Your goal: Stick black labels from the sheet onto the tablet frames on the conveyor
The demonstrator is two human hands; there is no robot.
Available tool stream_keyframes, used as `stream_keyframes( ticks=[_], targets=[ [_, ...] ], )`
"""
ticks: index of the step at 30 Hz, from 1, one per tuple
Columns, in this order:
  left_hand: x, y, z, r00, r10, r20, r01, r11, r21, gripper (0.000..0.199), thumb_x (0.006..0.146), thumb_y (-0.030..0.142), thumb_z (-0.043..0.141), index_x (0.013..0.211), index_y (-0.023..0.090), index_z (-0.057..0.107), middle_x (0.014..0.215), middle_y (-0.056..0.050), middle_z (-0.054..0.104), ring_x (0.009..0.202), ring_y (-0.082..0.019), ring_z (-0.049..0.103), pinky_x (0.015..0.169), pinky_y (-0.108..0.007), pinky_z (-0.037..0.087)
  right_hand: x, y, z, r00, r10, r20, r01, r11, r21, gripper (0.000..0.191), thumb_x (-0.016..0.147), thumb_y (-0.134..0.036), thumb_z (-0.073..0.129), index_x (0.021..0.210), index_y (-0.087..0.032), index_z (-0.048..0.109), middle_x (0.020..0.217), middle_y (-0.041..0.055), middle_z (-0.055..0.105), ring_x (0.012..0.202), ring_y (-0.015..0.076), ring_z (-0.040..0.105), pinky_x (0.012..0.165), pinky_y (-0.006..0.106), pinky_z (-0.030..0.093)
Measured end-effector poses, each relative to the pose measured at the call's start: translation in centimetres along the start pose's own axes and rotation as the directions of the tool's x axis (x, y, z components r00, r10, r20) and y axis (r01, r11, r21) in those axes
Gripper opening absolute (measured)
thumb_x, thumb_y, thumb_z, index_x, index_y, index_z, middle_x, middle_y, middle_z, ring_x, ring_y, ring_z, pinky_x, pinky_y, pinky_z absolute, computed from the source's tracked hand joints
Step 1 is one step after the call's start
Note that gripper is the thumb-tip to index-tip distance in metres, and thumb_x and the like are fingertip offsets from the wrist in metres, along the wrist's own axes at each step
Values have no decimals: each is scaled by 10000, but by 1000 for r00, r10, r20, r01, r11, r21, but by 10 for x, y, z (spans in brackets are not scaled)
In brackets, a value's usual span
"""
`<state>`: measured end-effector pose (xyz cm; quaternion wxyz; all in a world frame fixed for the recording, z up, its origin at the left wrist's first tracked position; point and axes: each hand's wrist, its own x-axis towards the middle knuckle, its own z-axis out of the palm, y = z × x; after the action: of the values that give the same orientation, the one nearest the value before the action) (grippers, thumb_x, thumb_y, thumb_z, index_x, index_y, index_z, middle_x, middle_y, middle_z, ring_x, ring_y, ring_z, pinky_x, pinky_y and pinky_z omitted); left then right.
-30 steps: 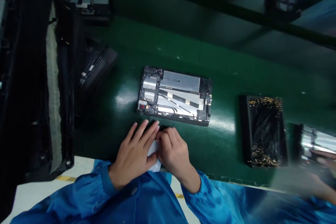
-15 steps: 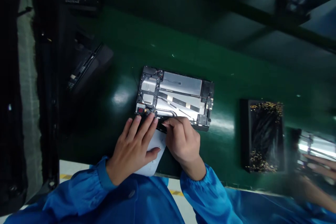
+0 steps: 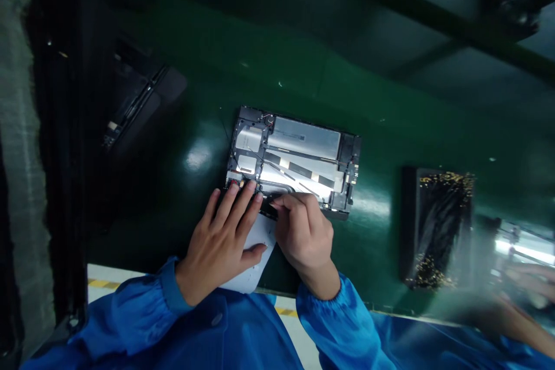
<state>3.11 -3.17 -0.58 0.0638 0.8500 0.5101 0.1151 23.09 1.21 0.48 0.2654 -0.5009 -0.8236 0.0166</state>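
An opened tablet-like device point(image 3: 303, 144) lies tilted on the green work surface, its silver inner plates, thin cables and black frame exposed. My left hand point(image 3: 223, 237) rests flat with fingers spread, its fingertips on the device's near left edge. At the middle of that near edge, the thumb and index finger of my right hand point(image 3: 306, 231) are pinched together. Whatever they grip is too small or hidden to make out. A white sheet point(image 3: 255, 254), partly covered by my left hand, sticks out below the device toward my body.
On the right stands a black box point(image 3: 446, 225) holding many thin black cables with gold ends. Beyond it, a co-worker's hand point(image 3: 531, 283) is blurred beside another shiny device point(image 3: 526, 243). Dark device parts point(image 3: 145, 101) lie on the left. A rail point(image 3: 390, 11) crosses the back.
The view has shifted slightly, so the device appears a little further right. My left fingers have moved slightly at the device's edge. My right hand keeps its pinch in nearly the same place.
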Motion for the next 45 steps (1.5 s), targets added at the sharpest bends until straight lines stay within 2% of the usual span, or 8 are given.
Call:
stream_keyframes(
  ticks=[6, 9, 15, 19, 28, 34, 38, 45],
  targets=[
    [3, 1, -1, 1000, 0, -25, 0, 1000, -14, 964, 1006, 625, 692, 1774, 169, 330, 1845, -134, 367, 1775, -363, 123, 1425, -551, 177, 2, -1, 1, 1000, -3, -9, 3, 1000, 0, 253, 1046, -27, 592, 1177, -233, 658, 959, 48, 754, 803, 162, 729, 708, 236, 574],
    [4, 1, -2, 1000, -5, -18, 4, 999, -35, 976, 983, 618, 738, 1775, 206, 344, 1834, -137, 388, 1764, -372, 176, 1424, -569, 163, 1, -1, 0, 1000, 5, -8, -5, 1000, -8, 242, 1047, -35, 611, 1183, -228, 663, 960, 53, 756, 789, 169, 723, 686, 244, 572],
    [3, 2, -1, 999, -47, -7, 46, 998, -53, 988, 957, 637, 769, 1777, 261, 366, 1847, -106, 370, 1730, -418, 271, 1408, -587, 220, -5, 2, -5, 996, 81, 43, -87, 986, 143, 300, 1058, -110, 670, 1316, -262, 699, 1052, 61, 785, 897, 198, 774, 789, 274, 637],
    [4, 3, 0, 998, -58, 6, 58, 997, -57, 963, 967, 645, 754, 1778, 301, 367, 1847, -82, 376, 1721, -426, 293, 1395, -596, 258, -5, 5, -10, 993, 122, 11, -121, 974, 193, 241, 1098, -180, 647, 1312, -283, 685, 1053, 65, 804, 933, 226, 796, 811, 356, 691],
    [5, 4, -1, 998, -54, -26, 51, 996, -79, 964, 977, 605, 748, 1786, 270, 343, 1835, -103, 395, 1716, -413, 307, 1417, -589, 183, -1, 4, -12, 989, 145, 5, -142, 962, 235, 185, 1063, -144, 704, 1201, -267, 713, 1024, 57, 802, 891, 205, 783, 763, 337, 672],
    [5, 4, -1, 999, -50, -19, 48, 996, -71, 947, 989, 607, 731, 1781, 257, 347, 1832, -115, 400, 1740, -401, 252, 1429, -590, 146, 0, 5, -12, 989, 147, 15, -147, 961, 234, 153, 1066, -140, 677, 1130, -270, 727, 979, 38, 793, 841, 192, 760, 750, 319, 647],
    [6, 3, -2, 999, -35, -40, 32, 997, -68, 905, 996, 587, 728, 1755, 224, 394, 1815, -128, 429, 1776, -363, 128, 1441, -576, 78, 0, 6, -11, 988, 153, 14, -152, 953, 262, 234, 1030, -86, 695, 1168, -272, 724, 999, 33, 791, 870, 186, 764, 768, 295, 641],
    [8, 4, -1, 997, -29, -66, 24, 996, -84, 850, 1003, 564, 730, 1697, 150, 467, 1786, -157, 468, 1785, -302, -72, 1447, -552, 32, 1, 5, -9, 989, 147, -5, -141, 954, 264, 221, 1023, -71, 698, 1135, -262, 705, 980, 32, 775, 862, 173, 757, 752, 272, 623]
  ],
)
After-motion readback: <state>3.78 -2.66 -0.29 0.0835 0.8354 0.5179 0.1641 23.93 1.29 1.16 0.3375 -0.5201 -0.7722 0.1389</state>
